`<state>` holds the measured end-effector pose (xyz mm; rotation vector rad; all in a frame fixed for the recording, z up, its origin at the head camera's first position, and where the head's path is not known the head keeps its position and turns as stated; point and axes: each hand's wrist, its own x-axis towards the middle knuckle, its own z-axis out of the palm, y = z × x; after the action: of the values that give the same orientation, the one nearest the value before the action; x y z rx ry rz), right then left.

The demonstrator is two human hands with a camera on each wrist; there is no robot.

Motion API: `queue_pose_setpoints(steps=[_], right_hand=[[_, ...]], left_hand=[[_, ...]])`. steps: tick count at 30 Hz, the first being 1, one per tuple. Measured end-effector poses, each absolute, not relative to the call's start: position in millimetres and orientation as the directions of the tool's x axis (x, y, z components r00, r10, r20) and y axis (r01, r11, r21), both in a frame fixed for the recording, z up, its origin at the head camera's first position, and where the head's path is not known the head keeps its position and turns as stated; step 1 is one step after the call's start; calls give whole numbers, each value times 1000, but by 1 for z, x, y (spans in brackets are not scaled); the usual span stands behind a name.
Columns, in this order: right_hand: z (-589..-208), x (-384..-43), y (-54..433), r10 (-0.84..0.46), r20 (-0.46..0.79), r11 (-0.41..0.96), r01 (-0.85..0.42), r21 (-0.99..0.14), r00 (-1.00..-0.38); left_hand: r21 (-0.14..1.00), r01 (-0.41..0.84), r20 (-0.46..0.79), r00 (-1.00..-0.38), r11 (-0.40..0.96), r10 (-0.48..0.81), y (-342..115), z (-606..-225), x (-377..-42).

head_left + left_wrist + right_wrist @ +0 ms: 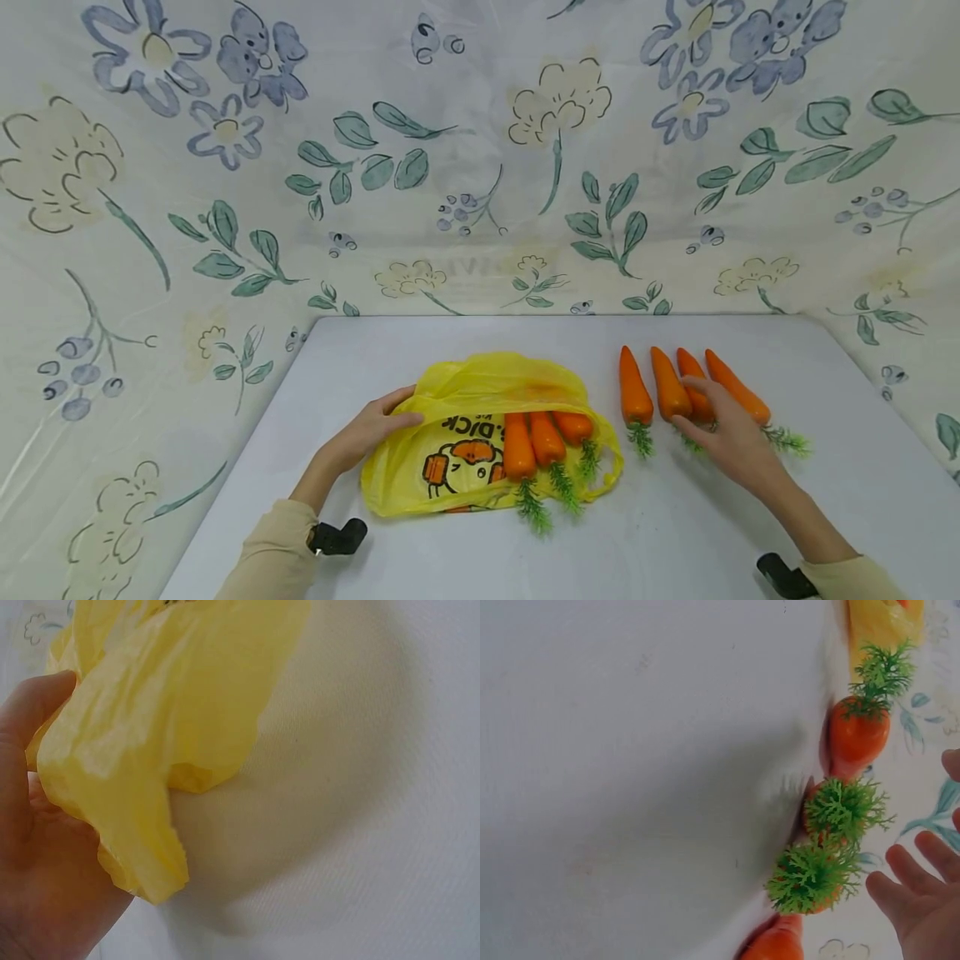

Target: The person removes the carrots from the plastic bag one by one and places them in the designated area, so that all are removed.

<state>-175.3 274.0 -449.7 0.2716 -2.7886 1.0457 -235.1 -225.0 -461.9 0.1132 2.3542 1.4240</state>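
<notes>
A yellow plastic bag [487, 375] with a printed cartoon lies on the white table. My left hand [367, 429] grips the bag's left side between thumb and fingers; in the left wrist view loose plastic hangs from the left hand [52, 862]. Three orange toy carrots [519, 446] lie in the bag's mouth, their green tops poking out towards me. To the right, several more carrots [634, 392] lie in a row, tips pointing away. Above the middle ones hovers my right hand [731, 433], thumb and fingers spread. In the right wrist view its fingers [904, 889] appear apart from the carrot tops [814, 877].
The white table [442, 558] ends at a back edge against a flower-patterned cloth [480, 242], which also hangs at both sides. A dark wrist device [337, 537] sits on the left wrist and another [783, 575] on the right.
</notes>
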Motion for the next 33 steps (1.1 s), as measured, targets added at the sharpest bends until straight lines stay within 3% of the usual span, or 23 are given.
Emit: queue_pose_setpoints(steps=[11, 18, 33], right_hand=[[-444, -174, 258, -144, 186, 777, -228, -587, -972], [-449, -171, 244, -207, 234, 717, -310, -624, -950], [-459, -172, 226, -194, 235, 707, -302, -640, -952]], left_hand=[[863, -121, -278, -924, 490, 262, -226, -460, -235], [865, -118, -275, -924, 488, 264, -226, -461, -235], [869, -112, -270, -923, 482, 274, -226, -462, -235]])
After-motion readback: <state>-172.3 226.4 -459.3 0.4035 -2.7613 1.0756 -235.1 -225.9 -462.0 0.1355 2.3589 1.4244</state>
